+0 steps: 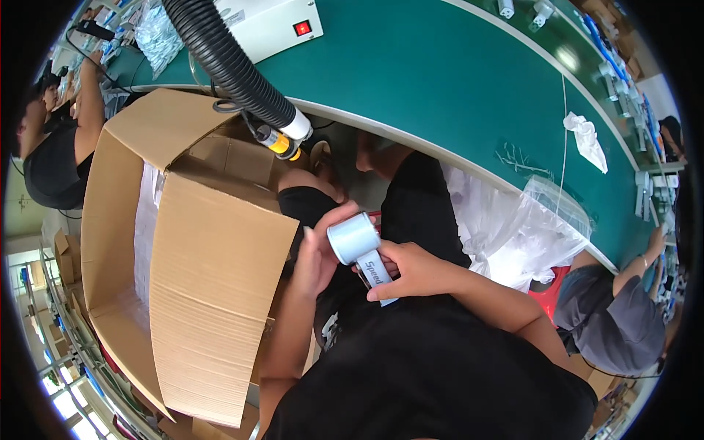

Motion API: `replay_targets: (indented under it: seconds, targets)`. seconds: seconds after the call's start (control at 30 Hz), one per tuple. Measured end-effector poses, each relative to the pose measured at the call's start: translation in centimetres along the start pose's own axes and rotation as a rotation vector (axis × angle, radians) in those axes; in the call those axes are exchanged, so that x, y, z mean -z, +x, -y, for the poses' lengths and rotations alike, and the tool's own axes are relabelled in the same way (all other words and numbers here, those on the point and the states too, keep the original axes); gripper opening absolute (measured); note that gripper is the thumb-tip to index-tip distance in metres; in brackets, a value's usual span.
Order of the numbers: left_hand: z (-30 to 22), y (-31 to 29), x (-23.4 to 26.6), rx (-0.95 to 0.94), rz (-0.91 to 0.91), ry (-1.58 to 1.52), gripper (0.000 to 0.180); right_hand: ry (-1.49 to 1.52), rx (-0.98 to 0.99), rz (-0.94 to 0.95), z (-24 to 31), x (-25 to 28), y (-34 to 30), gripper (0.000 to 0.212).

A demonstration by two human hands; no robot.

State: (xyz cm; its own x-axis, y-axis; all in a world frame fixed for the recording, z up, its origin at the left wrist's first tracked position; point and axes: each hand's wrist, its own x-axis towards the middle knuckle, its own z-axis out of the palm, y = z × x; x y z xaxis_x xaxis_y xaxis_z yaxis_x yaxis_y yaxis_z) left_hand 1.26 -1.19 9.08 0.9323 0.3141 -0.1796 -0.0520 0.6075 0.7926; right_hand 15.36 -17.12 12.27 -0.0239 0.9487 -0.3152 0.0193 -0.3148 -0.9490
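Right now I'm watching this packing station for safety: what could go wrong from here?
The tape dispenser is held in mid-air by the right hand, the left hand against its roll; a finger could catch its cutting edge. The black corrugated hose hangs over the open cardboard box and might snag a raised flap.

Long green work table (440, 81), white box with red switch (273, 26), crumpled white plastic (588, 139), clear bags (158, 33)

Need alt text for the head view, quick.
Both hands hold a tape dispenser over the lap: the right hand grips its handle, the left hand touches the pale tape roll. An open cardboard box stands left, a green table ahead.
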Motion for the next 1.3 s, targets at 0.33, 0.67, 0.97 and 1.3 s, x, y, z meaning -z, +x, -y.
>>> replay_targets:
  seconds: [0.33,0.67,0.97,1.3]
  targets:
    - [0.4,-2.0,1.9,0.039,0.014,0.089,0.066,-0.299,-0.112,0.006,2.1,3.9,-1.1,0.051]
    - [9.0,0.8,2.6,0.356,-0.17,-0.228,0.046,-0.547,-0.425,0.295,-0.4,3.0,1.7,0.052]
    - [9.6,0.4,4.4,0.199,-0.15,-0.333,0.052,-0.728,-0.425,0.312,0.3,1.7,6.0,0.053]
    - [9.6,1.4,5.6,0.184,-0.183,-0.232,0.049,-0.632,-0.329,0.235,-1.8,2.5,6.3,0.051]
